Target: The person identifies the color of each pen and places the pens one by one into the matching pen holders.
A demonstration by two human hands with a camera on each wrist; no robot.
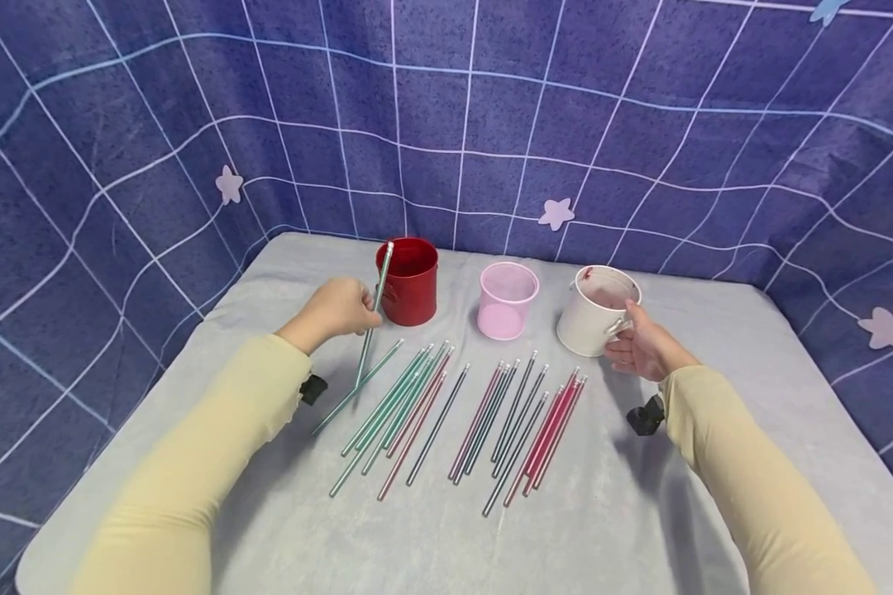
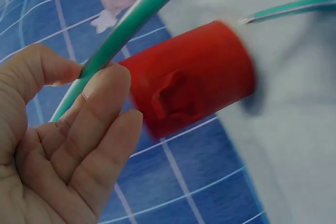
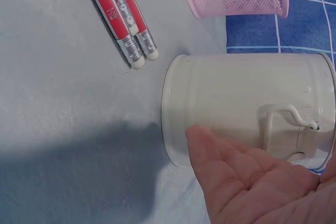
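My left hand (image 1: 340,307) pinches a green pencil (image 1: 365,351) between thumb and forefinger, eraser end up. Its lower end overlaps another green pencil (image 1: 340,406) lying on the table. Just beyond this hand stands a red bucket (image 1: 415,299), its side handle visible in the left wrist view. On the right, a white bucket (image 1: 584,325) is held by my right hand (image 1: 646,345), thumb at the rim and fingers along the outside by the handle (image 3: 287,109). Upright between the two buckets is a pink mesh cup (image 1: 502,318).
Several green pencils (image 1: 394,403) lie left of centre beside a few red ones. Dark pencils (image 1: 486,421) spread across the middle, with red pencils (image 1: 553,434) to their right. Behind the grey-covered table (image 1: 387,545) hangs a blue gridded curtain (image 1: 432,107).
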